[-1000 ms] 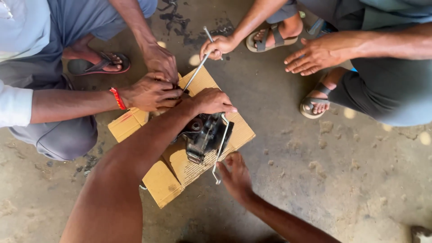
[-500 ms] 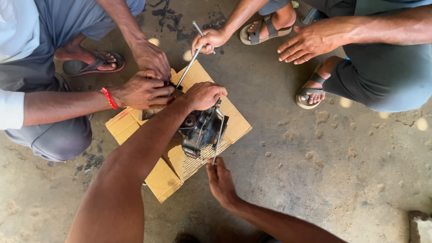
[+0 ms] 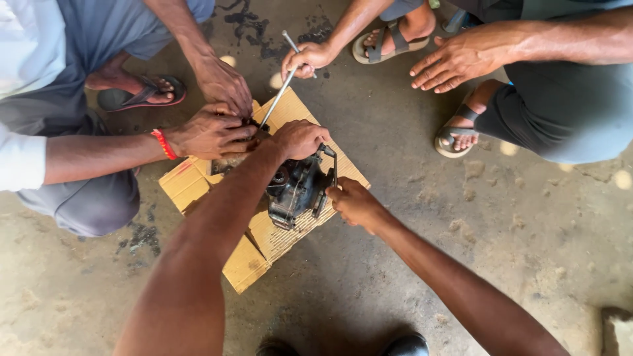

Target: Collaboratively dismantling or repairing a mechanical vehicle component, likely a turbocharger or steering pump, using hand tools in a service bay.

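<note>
Both my hands brace the black engine part on cardboard — left hand curled on top, right hand gripping its lever — steadying it, I judge, for a co-worker's rod.

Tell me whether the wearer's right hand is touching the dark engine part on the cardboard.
Touching. Head view: the right hand grips the engine part at its right edge.
</note>
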